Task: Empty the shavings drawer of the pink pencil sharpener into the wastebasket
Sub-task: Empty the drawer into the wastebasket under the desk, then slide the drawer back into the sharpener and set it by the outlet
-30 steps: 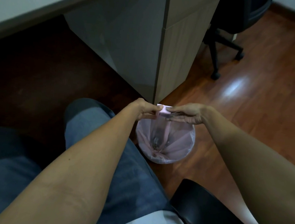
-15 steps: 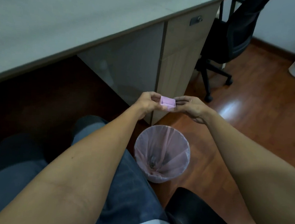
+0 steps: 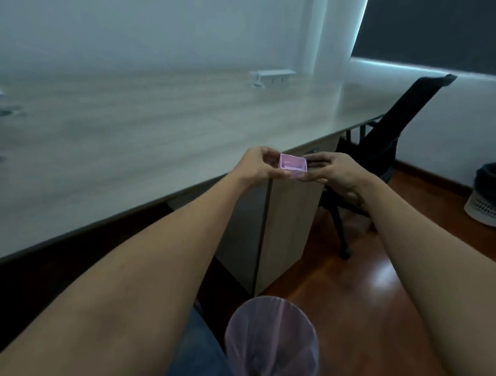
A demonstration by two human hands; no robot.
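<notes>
**Pink drawer held level at the desk's front edge**

A small pink plastic shavings drawer point(image 3: 293, 165), open side up and apparently empty, is pinched between the left hand point(image 3: 260, 165) and right hand point(image 3: 331, 171), fingers closed on its ends, likely to check it. It hangs level with the pale wood-grain desk's point(image 3: 143, 136) front edge. The pink-lined round wastebasket point(image 3: 271, 347) stands on the floor below, nearer the person.

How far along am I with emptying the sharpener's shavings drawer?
Looks done: the pink drawer is out and upright, and its inside looks empty. In hand: left hand and right hand hold it at desk height, above the lined wastebasket. Left: nothing obvious beyond refitting it; the blurred sharpener can't be made out.
</notes>
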